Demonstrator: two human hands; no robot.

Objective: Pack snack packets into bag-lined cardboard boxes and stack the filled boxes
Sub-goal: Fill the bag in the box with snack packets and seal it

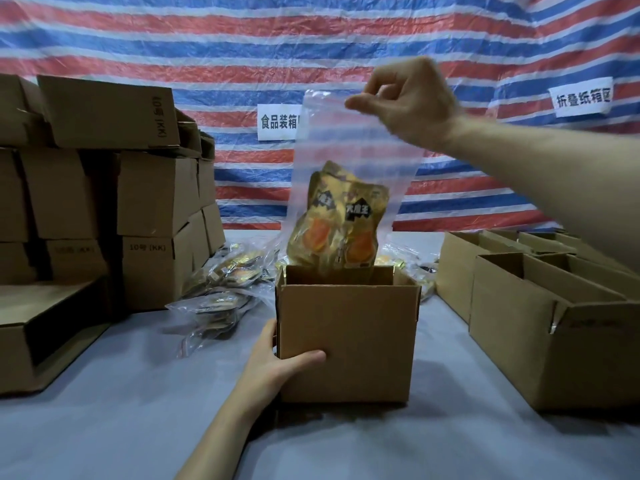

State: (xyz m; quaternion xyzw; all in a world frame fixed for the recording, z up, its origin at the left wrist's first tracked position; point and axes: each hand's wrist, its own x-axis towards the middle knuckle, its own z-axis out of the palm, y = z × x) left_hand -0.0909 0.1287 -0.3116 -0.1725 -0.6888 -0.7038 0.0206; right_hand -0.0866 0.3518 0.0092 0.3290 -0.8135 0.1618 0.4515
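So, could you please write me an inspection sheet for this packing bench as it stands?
Surface: grey table.
Job's things: clear bag of snack packets, lower end at the open box's mouth; closed boxes stacked left; open-topped boxes right.
Clutter: bagged packets heaped behind the box.
Hands: left hand grips the box's near corner; right hand pinches the bag's top.
Cables: nothing seen.
Surroundings: striped tarp with two paper signs.

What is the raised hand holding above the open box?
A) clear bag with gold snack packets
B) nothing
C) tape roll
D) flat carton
A: the right hand pinches the top of a clear bag holding gold snack packets, hanging over the open box that the left hand grips.
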